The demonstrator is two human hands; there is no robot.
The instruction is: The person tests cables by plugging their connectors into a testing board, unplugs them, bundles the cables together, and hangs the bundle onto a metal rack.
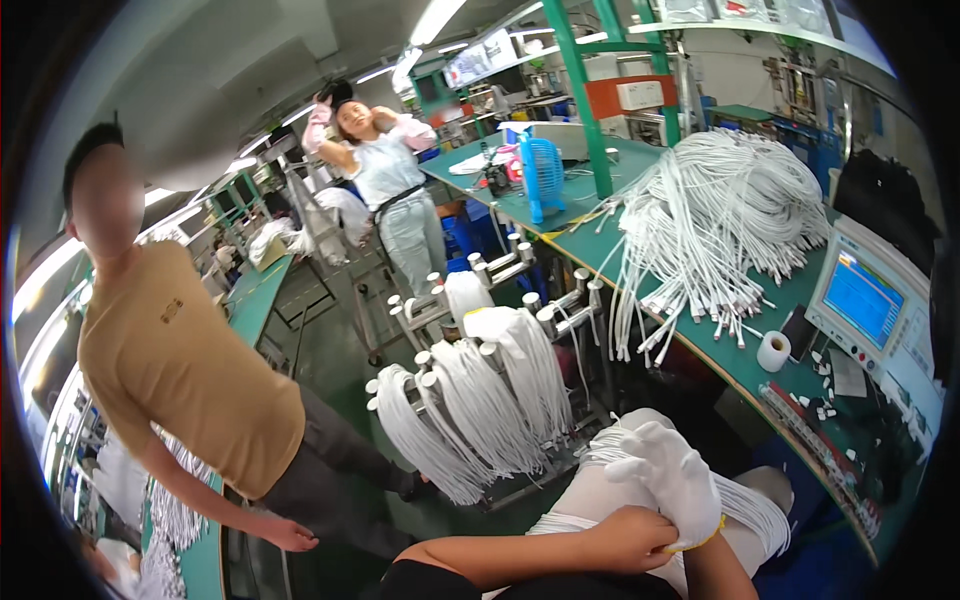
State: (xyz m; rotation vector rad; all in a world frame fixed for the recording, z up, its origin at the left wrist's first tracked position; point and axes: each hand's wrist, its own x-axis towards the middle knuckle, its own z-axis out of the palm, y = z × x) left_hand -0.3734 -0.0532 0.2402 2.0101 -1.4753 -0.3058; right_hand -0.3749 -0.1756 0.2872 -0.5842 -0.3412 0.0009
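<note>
My left hand (640, 540), bare, comes across from the left with its fingers closed on the cuff of a white knit glove (672, 470) at my right wrist. The glove's cuff has a yellow edge. My right hand (690, 500) is inside this glove, its fingers stretched out and apart, holding nothing. Beneath both hands, a bundle of white cables (755, 512) lies across my lap, partly hidden by the glove and my forearms.
A metal rack (530, 300) hung with white cable bundles (490, 400) stands ahead. On the green bench (600, 240) at right are a cable heap (720, 210), a blue fan (541, 175), a tape roll (773, 351) and a tester (870, 295). One person (190, 370) stands left, another (390, 190) behind.
</note>
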